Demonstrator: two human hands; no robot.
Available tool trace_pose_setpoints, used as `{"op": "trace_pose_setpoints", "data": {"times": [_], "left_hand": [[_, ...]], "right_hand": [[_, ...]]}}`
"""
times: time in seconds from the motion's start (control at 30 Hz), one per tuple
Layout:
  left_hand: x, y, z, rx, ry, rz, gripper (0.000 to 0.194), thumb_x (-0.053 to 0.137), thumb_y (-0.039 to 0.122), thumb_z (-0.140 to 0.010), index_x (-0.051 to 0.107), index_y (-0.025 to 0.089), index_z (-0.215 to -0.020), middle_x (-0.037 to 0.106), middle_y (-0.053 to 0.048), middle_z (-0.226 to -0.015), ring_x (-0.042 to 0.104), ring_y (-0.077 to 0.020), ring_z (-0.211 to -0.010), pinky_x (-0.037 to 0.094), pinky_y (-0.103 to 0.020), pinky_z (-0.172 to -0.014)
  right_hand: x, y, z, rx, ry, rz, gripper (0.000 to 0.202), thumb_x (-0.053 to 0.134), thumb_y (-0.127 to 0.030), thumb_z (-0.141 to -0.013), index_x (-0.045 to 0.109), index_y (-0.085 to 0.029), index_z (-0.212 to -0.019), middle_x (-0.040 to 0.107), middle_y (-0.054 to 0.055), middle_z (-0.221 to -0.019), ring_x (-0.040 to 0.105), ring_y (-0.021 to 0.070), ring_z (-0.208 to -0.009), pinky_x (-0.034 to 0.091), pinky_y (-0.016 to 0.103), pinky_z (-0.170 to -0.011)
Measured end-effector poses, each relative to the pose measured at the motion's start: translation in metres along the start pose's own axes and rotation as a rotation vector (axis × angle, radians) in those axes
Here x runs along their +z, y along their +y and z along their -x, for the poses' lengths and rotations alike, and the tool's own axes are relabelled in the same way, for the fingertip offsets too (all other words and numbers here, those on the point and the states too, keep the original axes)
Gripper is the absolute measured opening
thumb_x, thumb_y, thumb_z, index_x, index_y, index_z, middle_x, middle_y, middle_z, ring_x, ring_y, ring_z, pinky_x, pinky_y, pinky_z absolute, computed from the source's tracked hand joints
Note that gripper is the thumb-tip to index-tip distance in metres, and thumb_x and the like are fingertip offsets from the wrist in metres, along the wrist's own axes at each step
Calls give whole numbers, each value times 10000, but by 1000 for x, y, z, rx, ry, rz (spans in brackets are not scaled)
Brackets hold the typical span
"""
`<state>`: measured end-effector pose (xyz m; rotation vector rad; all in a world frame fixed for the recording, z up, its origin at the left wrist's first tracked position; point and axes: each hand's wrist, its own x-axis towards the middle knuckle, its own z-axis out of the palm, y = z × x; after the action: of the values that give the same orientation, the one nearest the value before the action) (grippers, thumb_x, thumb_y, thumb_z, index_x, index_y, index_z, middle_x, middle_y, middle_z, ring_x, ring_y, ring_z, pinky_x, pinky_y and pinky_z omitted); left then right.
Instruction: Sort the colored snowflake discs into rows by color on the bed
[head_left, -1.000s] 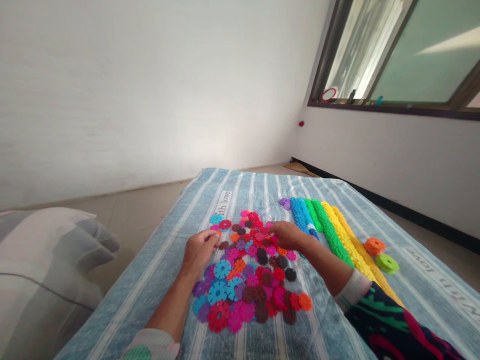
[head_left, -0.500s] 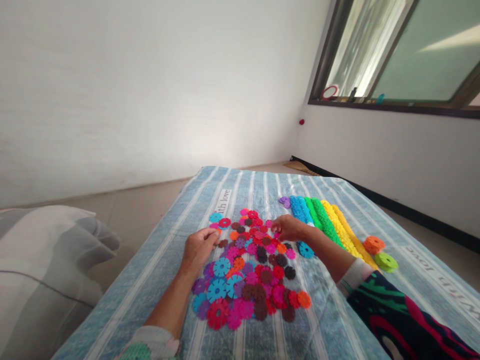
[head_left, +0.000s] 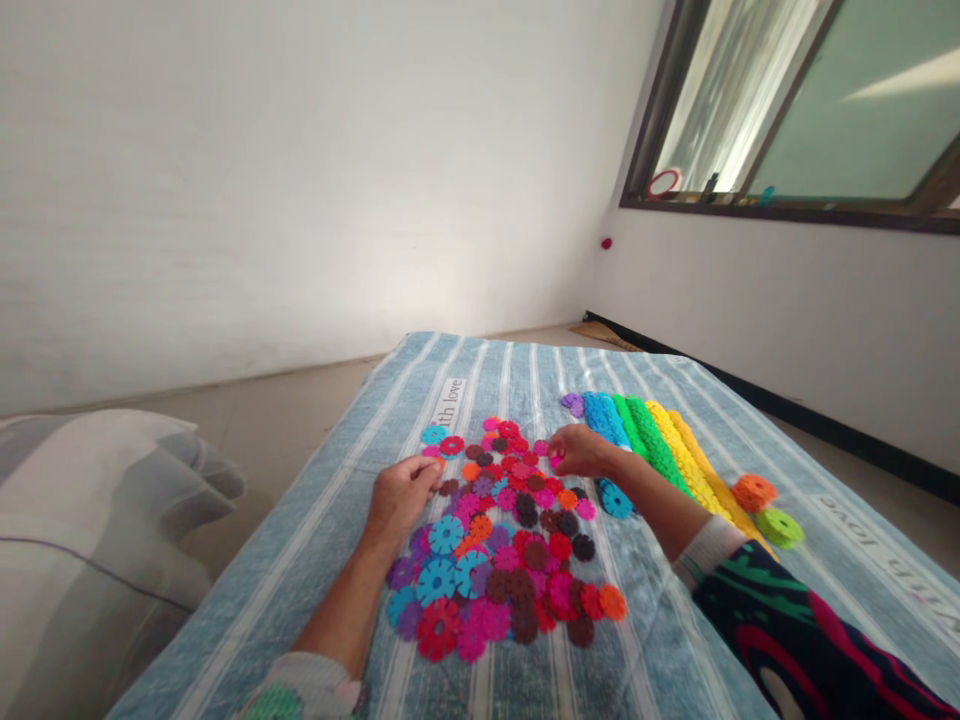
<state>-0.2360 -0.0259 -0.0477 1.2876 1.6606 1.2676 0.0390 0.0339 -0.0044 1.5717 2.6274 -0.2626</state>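
A loose pile of notched plastic snowflake discs (head_left: 445, 535) in red, magenta, brown, black, purple, orange and blue is spread over a striped cloth (head_left: 315, 590). My left hand (head_left: 403, 497) rests at the pile's left edge, thumb and fingers pinched together beside an orange and a magenta disc. What lies between those fingertips is too small to make out. Across the pile, at its upper right, my right hand (head_left: 581, 450) is closed with its fingers curled down over a magenta disc (head_left: 556, 462). Its fingertips are partly hidden, so I cannot tell what they hold.
Right of the pile lie rows of stacked discs: blue (head_left: 604, 416), green (head_left: 657, 445) and yellow (head_left: 686, 460). Small purple (head_left: 573, 404), orange (head_left: 754, 492) and lime green (head_left: 779, 527) stacks sit near them. White sheer fabric (head_left: 97, 500) stands at the left.
The view has shifted very slightly, moving everything a little to the right. Both hands keep nearly the same places at the pile, and the discs look unchanged.
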Motion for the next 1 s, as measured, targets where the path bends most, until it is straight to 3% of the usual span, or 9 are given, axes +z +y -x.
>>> {"op": "trace_pose_setpoints", "data": {"times": [0.23, 0.4, 0.57, 0.73, 0.9, 1.0], "left_hand": [[0, -2, 0, -4, 8, 6, 297, 596, 396, -651, 695, 139, -764, 653, -2, -569, 586, -147, -546, 453, -230, -533], [0, -4, 1, -3, 5, -1, 295, 589, 397, -657, 694, 143, -766, 661, -3, -577, 589, -147, -553, 455, -230, -537], [1, -3, 1, 3, 10, -6, 289, 595, 392, -650, 696, 145, -763, 659, -3, -574, 588, -148, -545, 453, -231, -531], [1, -3, 1, 1, 17, 3, 300, 607, 407, -643, 692, 145, -760, 659, -5, -573, 598, -155, -558, 464, -236, -542], [1, -2, 1, 0, 10, 8, 297, 603, 401, -642, 698, 142, -753, 655, -5, -568, 585, -148, -542, 457, -234, -534], [1, -1, 1, 2, 7, 12, 292, 601, 405, -643, 696, 146, -735, 650, 0, -566, 579, -144, -539, 449, -230, -532]], "right_hand": [[-3, -9, -14, 54, 105, 84, 321, 539, -167, -786, 675, -164, -1077, 656, 94, -1095, 606, 202, -975, 442, 255, -787], [2, -16, -26, 66, 14, 142, 163, 572, -223, -847, 678, -132, -933, 671, 89, -978, 622, 203, -914, 481, 333, -786], [1, -17, -30, 68, -48, 177, 240, 558, -352, -903, 627, -139, -990, 646, 59, -1020, 615, 186, -927, 500, 390, -817], [-1, -22, -27, 68, -58, 192, 240, 569, -347, -893, 638, -133, -973, 661, 64, -994, 626, 186, -908, 507, 373, -791], [-8, -25, -18, 51, -16, 197, 216, 563, -181, -801, 685, -107, -963, 685, 149, -989, 640, 244, -933, 481, 296, -717], [-16, -23, -2, 13, -11, 193, 292, 544, -159, -750, 691, -148, -1002, 697, 127, -984, 646, 241, -924, 460, 260, -688]]}}
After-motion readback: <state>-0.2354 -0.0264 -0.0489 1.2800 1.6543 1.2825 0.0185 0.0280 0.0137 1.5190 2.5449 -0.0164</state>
